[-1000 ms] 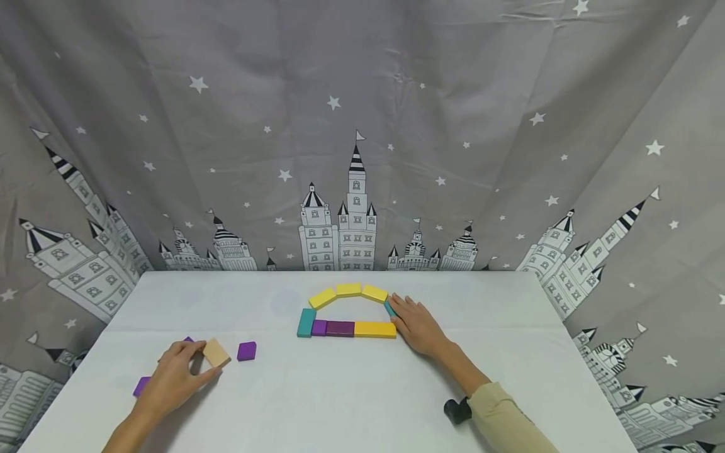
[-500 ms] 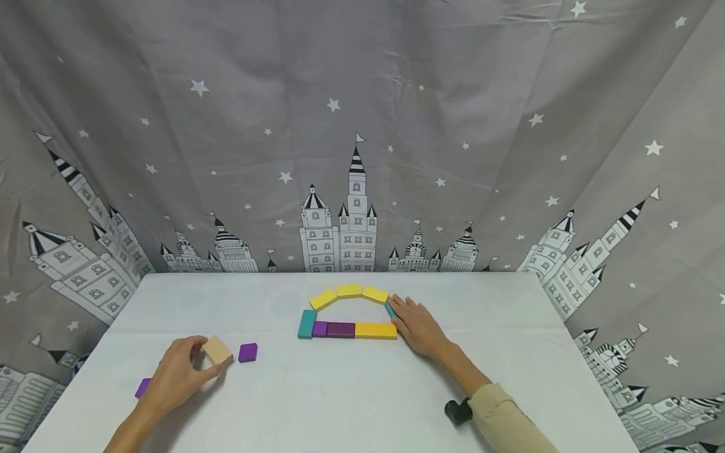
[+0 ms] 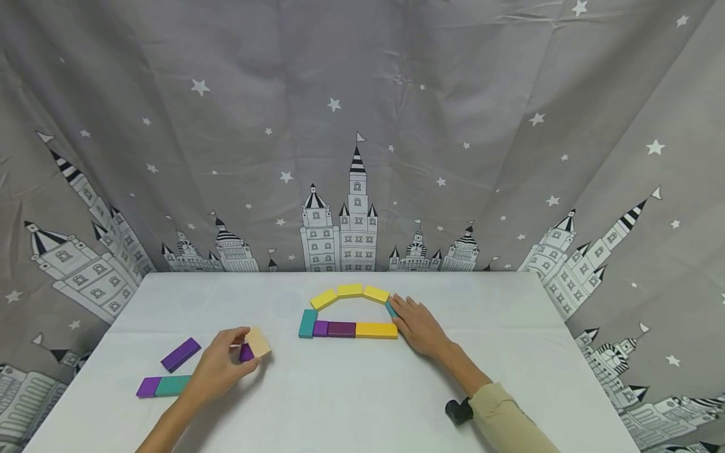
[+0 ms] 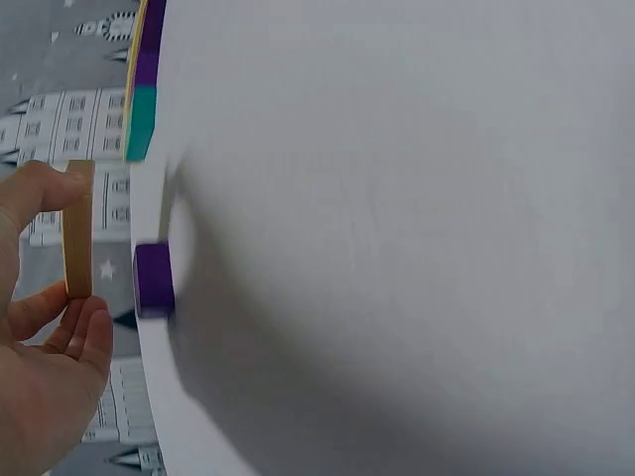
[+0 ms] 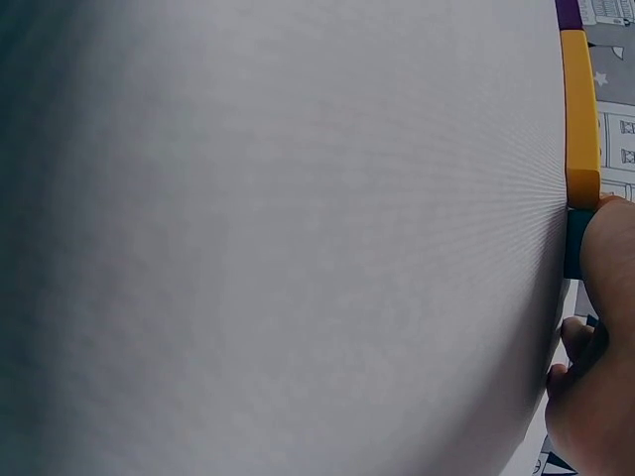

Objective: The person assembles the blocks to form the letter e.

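My left hand [image 3: 218, 371] pinches a plain wooden block [image 3: 258, 341] between thumb and fingers. In the left wrist view that block [image 4: 79, 233] is seen edge-on, above the table. Beyond it a small purple block [image 4: 154, 281] sits on the cloth, partly covered in the head view. My right hand [image 3: 418, 328] rests with extended fingers over a teal block [image 3: 391, 309], mostly hidden beneath it. This block closes the right side of a half-ring: three yellow blocks [image 3: 349, 290] curve along the top, another teal block [image 3: 308, 323] stands left, and an orange-yellow block [image 3: 376, 330] lies in the bottom row.
In the bottom row are also a small purple block [image 3: 320, 328] and a dark purple one [image 3: 342, 329]. At left lie a long purple block [image 3: 181, 354], a teal block [image 3: 172, 385] and a purple square [image 3: 148, 387]. A grey castle-print curtain [image 3: 481, 126] hangs behind the white table [image 3: 340, 396].
Carrying the wooden block, my left hand has moved right, over the small purple block. The long purple and teal blocks at left have come into sight. My right hand stays put.
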Tool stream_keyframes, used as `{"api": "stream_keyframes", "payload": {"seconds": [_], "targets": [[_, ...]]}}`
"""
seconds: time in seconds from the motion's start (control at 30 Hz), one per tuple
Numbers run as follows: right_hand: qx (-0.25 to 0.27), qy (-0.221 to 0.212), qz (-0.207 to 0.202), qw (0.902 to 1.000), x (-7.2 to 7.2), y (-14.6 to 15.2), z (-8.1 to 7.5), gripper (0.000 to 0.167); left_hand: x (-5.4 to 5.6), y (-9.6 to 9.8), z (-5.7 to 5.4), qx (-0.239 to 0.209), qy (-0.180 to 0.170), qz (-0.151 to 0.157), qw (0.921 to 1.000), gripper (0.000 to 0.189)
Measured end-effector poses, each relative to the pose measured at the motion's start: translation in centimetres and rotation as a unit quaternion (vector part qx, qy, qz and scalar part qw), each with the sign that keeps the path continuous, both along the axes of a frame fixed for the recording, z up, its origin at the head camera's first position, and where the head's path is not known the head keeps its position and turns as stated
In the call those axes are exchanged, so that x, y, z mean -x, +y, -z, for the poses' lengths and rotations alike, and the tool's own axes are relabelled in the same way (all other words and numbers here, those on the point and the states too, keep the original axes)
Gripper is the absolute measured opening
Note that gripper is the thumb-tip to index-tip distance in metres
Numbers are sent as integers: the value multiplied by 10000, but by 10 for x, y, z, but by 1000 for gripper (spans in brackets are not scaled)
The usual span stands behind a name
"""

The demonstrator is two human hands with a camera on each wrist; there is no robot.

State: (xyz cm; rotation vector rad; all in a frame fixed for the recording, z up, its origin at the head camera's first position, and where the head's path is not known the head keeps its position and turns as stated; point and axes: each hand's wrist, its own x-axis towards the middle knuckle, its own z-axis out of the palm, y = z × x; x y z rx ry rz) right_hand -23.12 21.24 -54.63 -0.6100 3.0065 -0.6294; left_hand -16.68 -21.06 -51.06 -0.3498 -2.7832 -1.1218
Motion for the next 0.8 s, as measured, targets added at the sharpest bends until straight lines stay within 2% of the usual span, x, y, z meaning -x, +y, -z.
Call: {"api": "stream_keyframes", "payload": {"seconds": [0.23,0.37,0.57,0.8], "targets": [[35,45,-49,10000,1,1,1,52,1,31,4,-112,-239,19,9996,65],[21,41,-60,10000,2,1,3,52,2,44,9,-281,-274,133,9991,65],[-13,32,-61,10000,3,1,3,52,3,56,16,-439,-451,228,9978,65],[-10,21,-71,10000,3,1,2,52,3,66,23,-419,-600,358,9967,63]]}}
